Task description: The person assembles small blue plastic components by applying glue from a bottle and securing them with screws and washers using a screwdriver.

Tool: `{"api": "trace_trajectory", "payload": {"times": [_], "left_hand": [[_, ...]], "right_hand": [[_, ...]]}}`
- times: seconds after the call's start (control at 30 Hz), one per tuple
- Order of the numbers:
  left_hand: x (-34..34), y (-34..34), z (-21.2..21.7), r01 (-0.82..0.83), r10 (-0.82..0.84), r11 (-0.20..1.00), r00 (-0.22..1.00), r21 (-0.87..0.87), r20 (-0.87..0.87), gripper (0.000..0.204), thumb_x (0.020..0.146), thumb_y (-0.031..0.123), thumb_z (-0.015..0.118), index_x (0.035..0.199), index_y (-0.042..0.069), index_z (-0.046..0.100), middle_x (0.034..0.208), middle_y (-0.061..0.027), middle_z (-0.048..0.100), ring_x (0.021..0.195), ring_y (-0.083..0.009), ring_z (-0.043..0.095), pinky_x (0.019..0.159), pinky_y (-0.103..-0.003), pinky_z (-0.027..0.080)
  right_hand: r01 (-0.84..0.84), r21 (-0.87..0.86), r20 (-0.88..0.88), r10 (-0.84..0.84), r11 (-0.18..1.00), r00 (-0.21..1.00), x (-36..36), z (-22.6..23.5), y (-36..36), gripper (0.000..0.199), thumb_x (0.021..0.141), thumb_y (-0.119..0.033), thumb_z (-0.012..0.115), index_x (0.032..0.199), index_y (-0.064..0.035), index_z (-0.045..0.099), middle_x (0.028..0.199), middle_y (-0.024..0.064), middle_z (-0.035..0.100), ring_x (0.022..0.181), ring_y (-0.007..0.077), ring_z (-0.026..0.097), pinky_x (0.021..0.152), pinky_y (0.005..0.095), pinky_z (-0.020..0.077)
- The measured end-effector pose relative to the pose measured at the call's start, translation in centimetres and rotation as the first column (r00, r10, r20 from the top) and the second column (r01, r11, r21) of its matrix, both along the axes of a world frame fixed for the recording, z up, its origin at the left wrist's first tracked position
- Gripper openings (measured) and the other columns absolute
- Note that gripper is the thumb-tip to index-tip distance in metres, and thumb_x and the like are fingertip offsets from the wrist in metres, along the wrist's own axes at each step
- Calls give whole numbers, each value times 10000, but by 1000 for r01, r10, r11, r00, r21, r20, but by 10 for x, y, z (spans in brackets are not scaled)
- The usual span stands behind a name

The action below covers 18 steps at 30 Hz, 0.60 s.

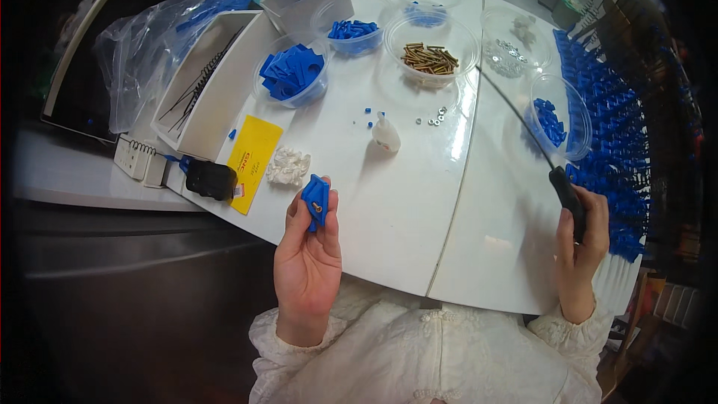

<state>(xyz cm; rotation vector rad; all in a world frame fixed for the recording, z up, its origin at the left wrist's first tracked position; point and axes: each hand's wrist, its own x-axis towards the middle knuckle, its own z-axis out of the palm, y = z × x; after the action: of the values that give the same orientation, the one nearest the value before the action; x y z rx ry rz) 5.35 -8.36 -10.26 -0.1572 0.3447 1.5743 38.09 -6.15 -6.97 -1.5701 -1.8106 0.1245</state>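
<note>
My left hand (310, 262) is closed around a blue plastic part (315, 198), held up over the table's front edge between thumb and fingers. A small brass-coloured piece (318, 208) shows in the middle of that part. On the right, my right hand (585, 236) grips a long thin screwdriver (566, 198) by its black handle. Its dark shaft slants away to the far left, and the tip appears near the tub of brass pins (430, 58). Tip and blue part are well apart. Crumpled white tissue (288, 167) lies just beyond my left hand.
Clear tubs hold blue flat parts (292, 72), blue small pieces (353, 35) and washers (505, 56). A small white bottle (386, 135) stands mid-table near loose nuts (437, 116). Many blue parts (606, 142) crowd the right edge. A white bin (209, 78) and yellow card (254, 163) lie left.
</note>
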Motion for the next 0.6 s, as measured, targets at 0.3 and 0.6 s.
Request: {"api": "trace_trajectory", "payload": {"times": [0.3, 0.6], "left_hand": [[3, 1, 0, -40, 38, 999, 997, -19, -61, 353, 1008, 112, 396, 1335, -20, 412, 1337, -178, 495, 1182, -283, 551, 969, -361, 524], [8, 1, -1, -72, 71, 997, 986, -2, -154, 340, 1003, 89, 401, 1326, -11, 431, 1355, -174, 475, 1205, -271, 532, 976, -355, 520]], "right_hand": [[-15, 15, -40, 16, 1000, 999, 16, 6, -5, 232, 777, -4, 576, 1001, 56, 593, 841, 120, 550, 733, 194, 542, 670, 256, 431], [-416, 121, 37, 414, 901, 909, 14, 9, -24, 328, 755, -152, 711, 1036, -4, 629, 868, 99, 566, 744, 210, 562, 636, 292, 450]]}}
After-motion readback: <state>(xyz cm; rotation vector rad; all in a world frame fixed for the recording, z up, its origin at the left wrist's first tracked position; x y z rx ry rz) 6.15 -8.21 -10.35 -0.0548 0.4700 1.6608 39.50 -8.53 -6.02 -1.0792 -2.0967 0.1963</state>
